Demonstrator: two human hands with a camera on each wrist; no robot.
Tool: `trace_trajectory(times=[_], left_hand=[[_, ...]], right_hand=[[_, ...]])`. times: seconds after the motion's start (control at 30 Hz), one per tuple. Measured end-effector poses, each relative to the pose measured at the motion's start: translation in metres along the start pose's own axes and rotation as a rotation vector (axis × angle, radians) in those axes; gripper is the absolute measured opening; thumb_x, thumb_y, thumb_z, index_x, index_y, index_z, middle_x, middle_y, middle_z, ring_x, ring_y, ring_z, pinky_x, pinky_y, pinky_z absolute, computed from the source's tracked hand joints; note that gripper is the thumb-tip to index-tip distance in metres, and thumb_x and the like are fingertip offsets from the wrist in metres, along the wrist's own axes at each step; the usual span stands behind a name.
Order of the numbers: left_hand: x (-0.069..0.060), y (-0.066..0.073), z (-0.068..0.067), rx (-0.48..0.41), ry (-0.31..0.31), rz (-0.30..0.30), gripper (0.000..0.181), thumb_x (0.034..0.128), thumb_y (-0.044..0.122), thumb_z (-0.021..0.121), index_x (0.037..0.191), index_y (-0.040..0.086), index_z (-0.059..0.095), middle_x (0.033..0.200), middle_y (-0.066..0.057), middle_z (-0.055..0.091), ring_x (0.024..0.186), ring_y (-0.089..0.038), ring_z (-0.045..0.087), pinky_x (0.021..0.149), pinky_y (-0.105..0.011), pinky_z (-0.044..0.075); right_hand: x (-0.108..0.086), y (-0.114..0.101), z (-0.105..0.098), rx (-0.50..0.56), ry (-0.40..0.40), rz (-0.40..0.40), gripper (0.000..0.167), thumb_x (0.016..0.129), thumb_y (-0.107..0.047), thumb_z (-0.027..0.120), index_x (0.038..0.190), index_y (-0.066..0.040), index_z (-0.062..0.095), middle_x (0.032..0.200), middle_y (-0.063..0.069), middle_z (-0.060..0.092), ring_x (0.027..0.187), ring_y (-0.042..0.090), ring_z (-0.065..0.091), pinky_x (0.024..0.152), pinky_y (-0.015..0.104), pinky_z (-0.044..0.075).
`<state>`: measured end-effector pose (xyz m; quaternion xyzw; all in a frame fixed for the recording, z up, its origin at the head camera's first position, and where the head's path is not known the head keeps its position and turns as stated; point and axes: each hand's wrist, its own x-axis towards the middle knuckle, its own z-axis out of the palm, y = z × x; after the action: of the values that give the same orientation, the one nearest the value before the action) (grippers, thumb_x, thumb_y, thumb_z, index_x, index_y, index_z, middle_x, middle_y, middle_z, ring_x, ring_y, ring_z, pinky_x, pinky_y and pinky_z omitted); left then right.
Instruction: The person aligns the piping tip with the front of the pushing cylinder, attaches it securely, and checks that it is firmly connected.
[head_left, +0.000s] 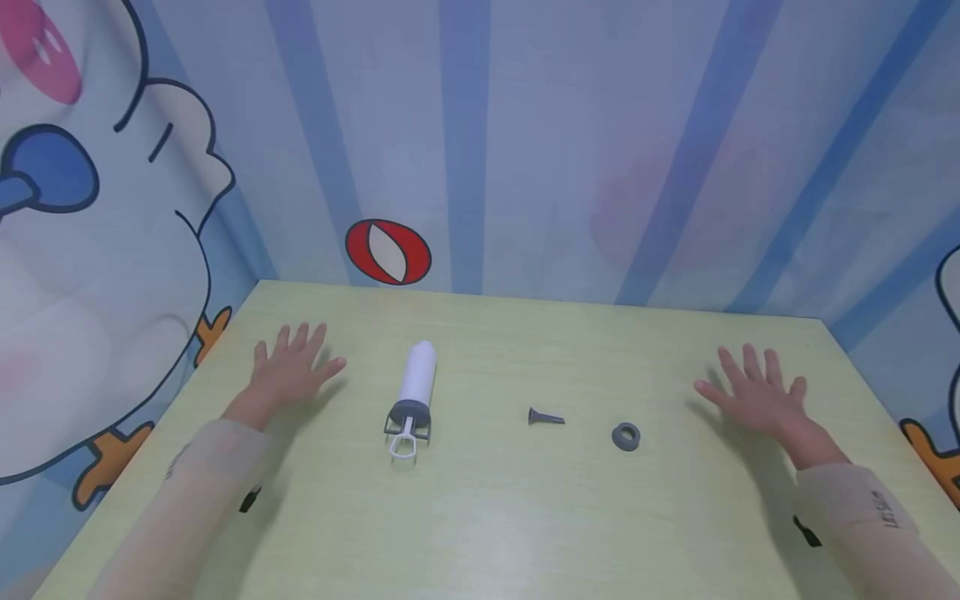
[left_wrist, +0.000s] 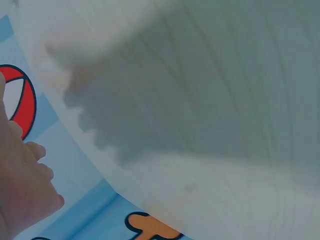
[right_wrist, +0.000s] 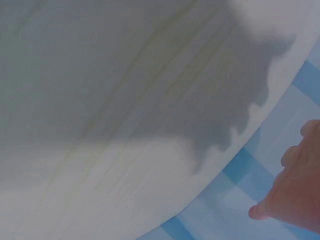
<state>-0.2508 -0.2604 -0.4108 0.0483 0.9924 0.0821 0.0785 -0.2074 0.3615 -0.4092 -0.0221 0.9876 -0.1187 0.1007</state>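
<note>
My left hand [head_left: 291, 372] is held over the left side of the table with its fingers spread and nothing in it. Nearest to it, on its right, lies a white syringe-like tube [head_left: 417, 379] with a grey collar and a white ring handle toward me. A small grey nozzle [head_left: 546, 417] with a flared end lies near the middle. Farther right is a grey ring [head_left: 626, 436]. My right hand [head_left: 761, 400], also spread and holding nothing, is over the right side of the table. The wrist views show each hand at the edge, above its shadow.
The pale wooden table [head_left: 480, 525] ends at a back edge against a blue striped backdrop [head_left: 555, 150]. Cartoon figures are printed on it at both sides, with a red and white ball [head_left: 387, 252] behind the tube.
</note>
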Motion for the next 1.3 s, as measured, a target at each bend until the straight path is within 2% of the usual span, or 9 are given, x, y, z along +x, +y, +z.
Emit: trace_trajectory(times=[0.43, 0.9, 1.13, 1.3], left_hand=[[0.002, 0.042, -0.009, 0.018, 0.021, 0.077, 0.080, 0.0854, 0.059, 0.034, 0.143, 0.009, 0.010, 0.146, -0.022, 0.006, 0.132, -0.044, -0.002, 0.099, -0.064, -0.003], [0.006, 0.088, -0.009, 0.035, 0.036, 0.200, 0.075, 0.0854, 0.056, 0.037, 0.143, 0.015, 0.012, 0.148, -0.017, 0.009, 0.134, -0.040, 0.000, 0.100, -0.062, -0.001], [0.006, 0.117, -0.004, 0.077, 0.016, 0.265, 0.074, 0.0854, 0.055, 0.038, 0.143, 0.019, 0.011, 0.149, -0.012, 0.008, 0.135, -0.036, 0.000, 0.102, -0.061, 0.001], [0.004, 0.134, 0.003, 0.104, 0.005, 0.320, 0.073, 0.0853, 0.059, 0.035, 0.143, 0.021, 0.010, 0.149, -0.009, 0.009, 0.136, -0.033, -0.001, 0.103, -0.059, 0.001]], right_hand=[[-0.001, -0.029, -0.004, -0.011, 0.016, -0.062, 0.084, 0.084, -0.064, 0.030, 0.143, -0.014, -0.005, 0.143, 0.024, -0.018, 0.126, 0.043, -0.026, 0.086, 0.072, -0.011], [-0.002, -0.051, 0.000, -0.037, 0.029, -0.118, 0.083, 0.084, -0.063, 0.032, 0.143, -0.017, -0.004, 0.145, 0.021, -0.014, 0.128, 0.040, -0.024, 0.089, 0.070, -0.009], [-0.002, -0.062, 0.006, -0.016, 0.022, -0.156, 0.083, 0.083, -0.064, 0.035, 0.143, -0.019, -0.001, 0.146, 0.020, -0.011, 0.130, 0.039, -0.021, 0.089, 0.070, -0.009], [-0.002, -0.066, 0.013, -0.045, 0.031, -0.174, 0.082, 0.083, -0.064, 0.035, 0.143, -0.018, 0.004, 0.147, 0.020, -0.006, 0.131, 0.040, -0.016, 0.091, 0.070, -0.007]])
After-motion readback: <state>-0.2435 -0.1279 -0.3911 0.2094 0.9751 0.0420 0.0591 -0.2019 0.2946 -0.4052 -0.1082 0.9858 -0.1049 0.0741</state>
